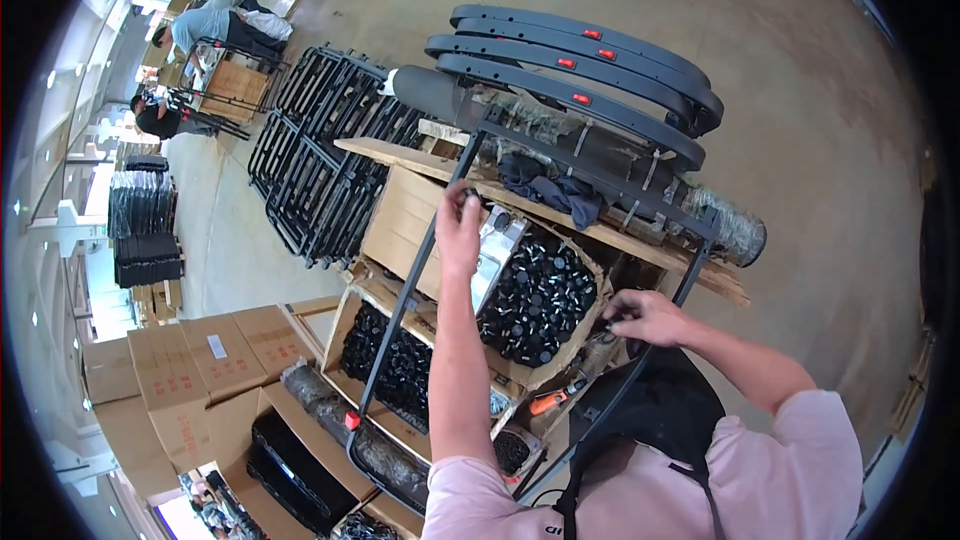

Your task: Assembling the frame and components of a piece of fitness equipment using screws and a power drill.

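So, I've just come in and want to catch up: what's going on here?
Someone is working bare-handed at a dark tubular metal frame. The left hand is at the frame's left bar, apparently pinching a small dark piece. The right hand is near the right bar, fingers curled; what it holds, if anything, is unclear. Black round-headed studs lie heaped between the hands, and curved dark tubes are stacked beyond the frame.
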Demonstrator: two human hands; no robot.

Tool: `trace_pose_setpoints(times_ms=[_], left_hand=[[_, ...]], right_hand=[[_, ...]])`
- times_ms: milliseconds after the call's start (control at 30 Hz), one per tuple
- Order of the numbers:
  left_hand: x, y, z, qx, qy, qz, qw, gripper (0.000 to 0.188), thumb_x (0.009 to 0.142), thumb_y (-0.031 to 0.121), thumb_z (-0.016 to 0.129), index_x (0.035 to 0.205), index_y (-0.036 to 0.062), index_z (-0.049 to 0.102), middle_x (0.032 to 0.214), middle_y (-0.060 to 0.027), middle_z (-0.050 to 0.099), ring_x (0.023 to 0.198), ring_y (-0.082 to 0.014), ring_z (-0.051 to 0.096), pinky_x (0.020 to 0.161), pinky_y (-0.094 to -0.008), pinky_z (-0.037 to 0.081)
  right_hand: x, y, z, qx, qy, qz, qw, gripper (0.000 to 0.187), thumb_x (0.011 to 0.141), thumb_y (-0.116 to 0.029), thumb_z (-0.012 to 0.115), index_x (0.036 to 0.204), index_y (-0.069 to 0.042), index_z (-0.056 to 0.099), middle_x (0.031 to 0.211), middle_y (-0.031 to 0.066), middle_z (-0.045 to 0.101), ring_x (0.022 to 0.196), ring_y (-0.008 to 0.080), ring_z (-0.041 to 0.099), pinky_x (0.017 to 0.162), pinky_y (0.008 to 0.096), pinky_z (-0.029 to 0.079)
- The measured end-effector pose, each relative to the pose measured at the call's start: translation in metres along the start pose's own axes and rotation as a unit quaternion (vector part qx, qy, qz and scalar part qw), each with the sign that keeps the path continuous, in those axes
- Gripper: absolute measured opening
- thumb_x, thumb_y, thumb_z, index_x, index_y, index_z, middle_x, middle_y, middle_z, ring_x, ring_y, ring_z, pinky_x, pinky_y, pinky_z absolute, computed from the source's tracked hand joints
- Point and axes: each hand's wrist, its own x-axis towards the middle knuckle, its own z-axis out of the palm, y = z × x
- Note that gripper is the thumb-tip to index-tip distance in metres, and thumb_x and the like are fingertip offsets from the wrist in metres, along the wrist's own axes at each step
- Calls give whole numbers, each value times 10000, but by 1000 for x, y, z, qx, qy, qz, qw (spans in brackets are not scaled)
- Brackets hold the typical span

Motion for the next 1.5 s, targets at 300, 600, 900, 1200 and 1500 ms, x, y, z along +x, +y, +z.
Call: trace_pose_setpoints(times_ms=[300,600,900,1200,1500], left_hand=[[116,-7,21,89,5,90,992,371,1058,151,616,1393,-9,623,1301,-193,709,1198,-301,681,1054,-398,505],[122,-11,30,237,-30,229,944,463,988,-15,566,1411,145,662,1154,-189,628,1032,-350,623,945,-422,517],[137,-31,26,156,1,243,957,311,1036,163,654,1337,129,725,1226,-163,690,1162,-312,630,1039,-414,496],[129,-35,28,-4,-51,120,991,333,1073,103,542,1380,80,671,1315,-113,698,1223,-225,641,1091,-349,475],[142,-38,19,104,-11,140,985,317,1017,322,698,1300,189,746,1270,-156,652,1146,-289,642,1003,-377,527]], right_hand=[[-63,-15,-24,59,120,102,986,350,920,-184,788,1237,-51,722,886,-20,612,802,83,547,752,283,507],[-77,-3,-46,39,231,85,968,335,905,-111,755,1229,-39,712,923,-3,644,822,97,581,779,294,529],[-80,-2,-84,-206,426,-30,880,342,883,16,723,1220,-29,689,1067,80,645,903,182,624,800,334,543],[-80,-10,-87,-284,377,-6,882,363,885,37,703,1239,-40,688,1203,104,630,993,245,661,859,375,575],[-61,-28,-81,-425,314,-3,849,348,888,-30,732,1231,-34,679,1228,169,627,1063,387,679,897,452,583]])
